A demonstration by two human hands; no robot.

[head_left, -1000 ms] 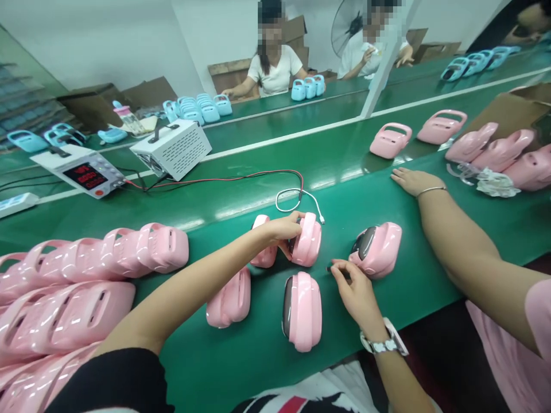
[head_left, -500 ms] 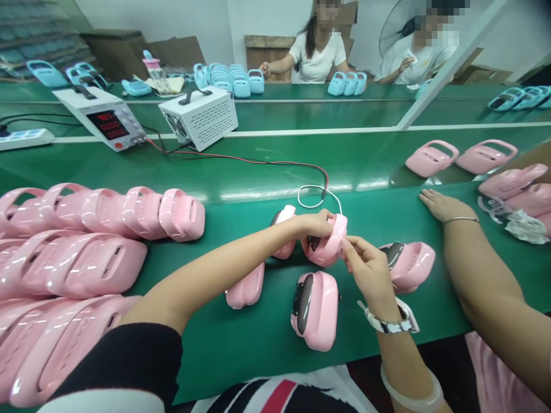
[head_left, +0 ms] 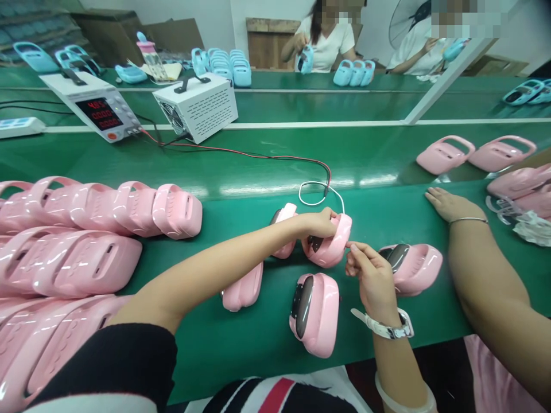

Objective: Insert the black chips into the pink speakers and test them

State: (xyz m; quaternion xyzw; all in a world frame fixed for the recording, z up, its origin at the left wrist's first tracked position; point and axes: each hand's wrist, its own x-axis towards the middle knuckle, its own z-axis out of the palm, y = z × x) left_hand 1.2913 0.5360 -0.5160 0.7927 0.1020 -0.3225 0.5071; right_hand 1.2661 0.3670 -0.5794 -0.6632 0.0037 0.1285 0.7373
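walls: white point(head_left: 267, 17) | benches: long green tables point(head_left: 301, 106) | far side: cardboard boxes point(head_left: 142, 34), standing fan point(head_left: 402, 23)

White box point(head_left: 200, 107) and meter point(head_left: 97, 109) behind pink shells point(head_left: 107, 209)

A: What is held?
B: A glossy pink casing point(head_left: 329, 246) with a dark front panel, tilted on the green belt point(head_left: 258, 338), gripped from above.

A: And the cable?
B: A white cable point(head_left: 321, 192) loops just behind the casing and meets its right end.
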